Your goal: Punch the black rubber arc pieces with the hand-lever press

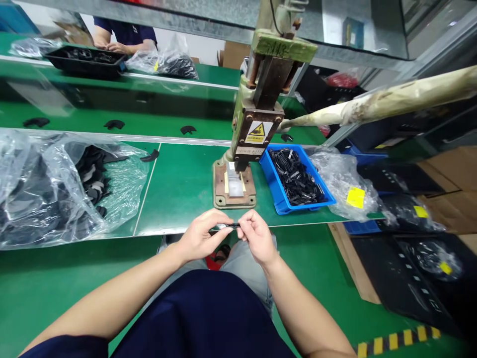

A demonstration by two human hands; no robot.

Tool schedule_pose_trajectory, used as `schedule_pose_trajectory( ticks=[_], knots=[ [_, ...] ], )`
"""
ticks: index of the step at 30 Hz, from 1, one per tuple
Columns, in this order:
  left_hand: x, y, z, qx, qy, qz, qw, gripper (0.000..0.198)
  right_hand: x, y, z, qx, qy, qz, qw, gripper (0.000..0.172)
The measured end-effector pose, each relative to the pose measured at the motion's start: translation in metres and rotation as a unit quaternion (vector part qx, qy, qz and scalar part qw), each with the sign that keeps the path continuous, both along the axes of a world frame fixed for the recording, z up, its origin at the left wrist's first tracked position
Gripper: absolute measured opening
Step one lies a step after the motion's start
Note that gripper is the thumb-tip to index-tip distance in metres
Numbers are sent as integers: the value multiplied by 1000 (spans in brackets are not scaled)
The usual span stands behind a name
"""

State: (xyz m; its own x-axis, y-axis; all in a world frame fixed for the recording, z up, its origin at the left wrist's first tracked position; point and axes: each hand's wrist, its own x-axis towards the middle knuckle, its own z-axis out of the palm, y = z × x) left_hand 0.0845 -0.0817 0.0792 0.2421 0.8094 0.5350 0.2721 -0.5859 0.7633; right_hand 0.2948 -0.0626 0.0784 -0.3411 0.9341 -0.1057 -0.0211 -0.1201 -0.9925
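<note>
Both my hands meet at the bench's front edge, just before the press. Between them is a small, thin black part (pixel 233 225), mostly covered by my fingers. My left hand (pixel 204 232) pinches one end of it with thumb and fingers. At the other end, the fingers of my right hand (pixel 256 235) are closed on it. Beyond my hands stands a green hand press (pixel 257 124) with a metal block (pixel 235 187) on its base. To the right of the press, a blue bin (pixel 281 205) holds many small black parts (pixel 296 176).
On the left lies a clear plastic bag (pixel 40 194) with black curved pieces (pixel 93 174) spilling out. The press's long handle (pixel 391 102) reaches right. Single black pieces (pixel 114 124) lie along the strip behind. Across the bench, a co-worker's hands (pixel 117 47) are near a black tray (pixel 87 69).
</note>
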Motion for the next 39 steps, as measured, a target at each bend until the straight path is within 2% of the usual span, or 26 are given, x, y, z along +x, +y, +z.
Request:
schedule_pose_trajectory(
  ticks=[3,6,8,9,12,14,15,17,20,23,26,29,35,37,39],
  knots=[
    [-5,10,-3,10,16,11,1000,15,8,11,8,15,-30,18,999,39],
    [-17,37,-6,6,42,70,997,12,35,48,34,130,-78,-52,987,35],
    [-26,65,-8,1,63,119,991,14,59,83,65,266,-83,-129,952,39],
    [-30,79,-9,-1,77,137,988,16,70,102,84,325,-71,-143,932,44],
    [-34,120,-10,-6,130,154,979,20,91,145,153,453,-27,-125,882,66],
    [-32,139,-11,-2,176,148,973,22,91,160,199,507,-14,-93,857,83],
    [-30,146,-11,3,201,143,969,23,88,163,220,532,-23,-83,842,86],
    [-26,155,-11,17,253,131,958,25,78,164,252,572,-58,-69,816,78],
    [-21,160,-11,40,323,115,938,28,65,160,275,585,-73,6,808,49],
    [-17,163,-8,63,381,99,917,32,61,153,272,565,-40,79,820,54],
    [-14,165,-3,72,413,80,904,35,63,138,250,575,-28,52,816,54],
    [-13,167,-1,74,418,69,903,36,66,117,212,597,-52,-20,801,45],
    [-8,163,3,66,398,64,913,36,65,85,119,640,-97,-138,750,31],
    [-9,162,5,60,401,55,912,35,64,85,99,642,-102,-170,741,27],
    [-19,162,7,56,404,51,912,35,63,88,89,642,-88,-194,737,25]
  ],
)
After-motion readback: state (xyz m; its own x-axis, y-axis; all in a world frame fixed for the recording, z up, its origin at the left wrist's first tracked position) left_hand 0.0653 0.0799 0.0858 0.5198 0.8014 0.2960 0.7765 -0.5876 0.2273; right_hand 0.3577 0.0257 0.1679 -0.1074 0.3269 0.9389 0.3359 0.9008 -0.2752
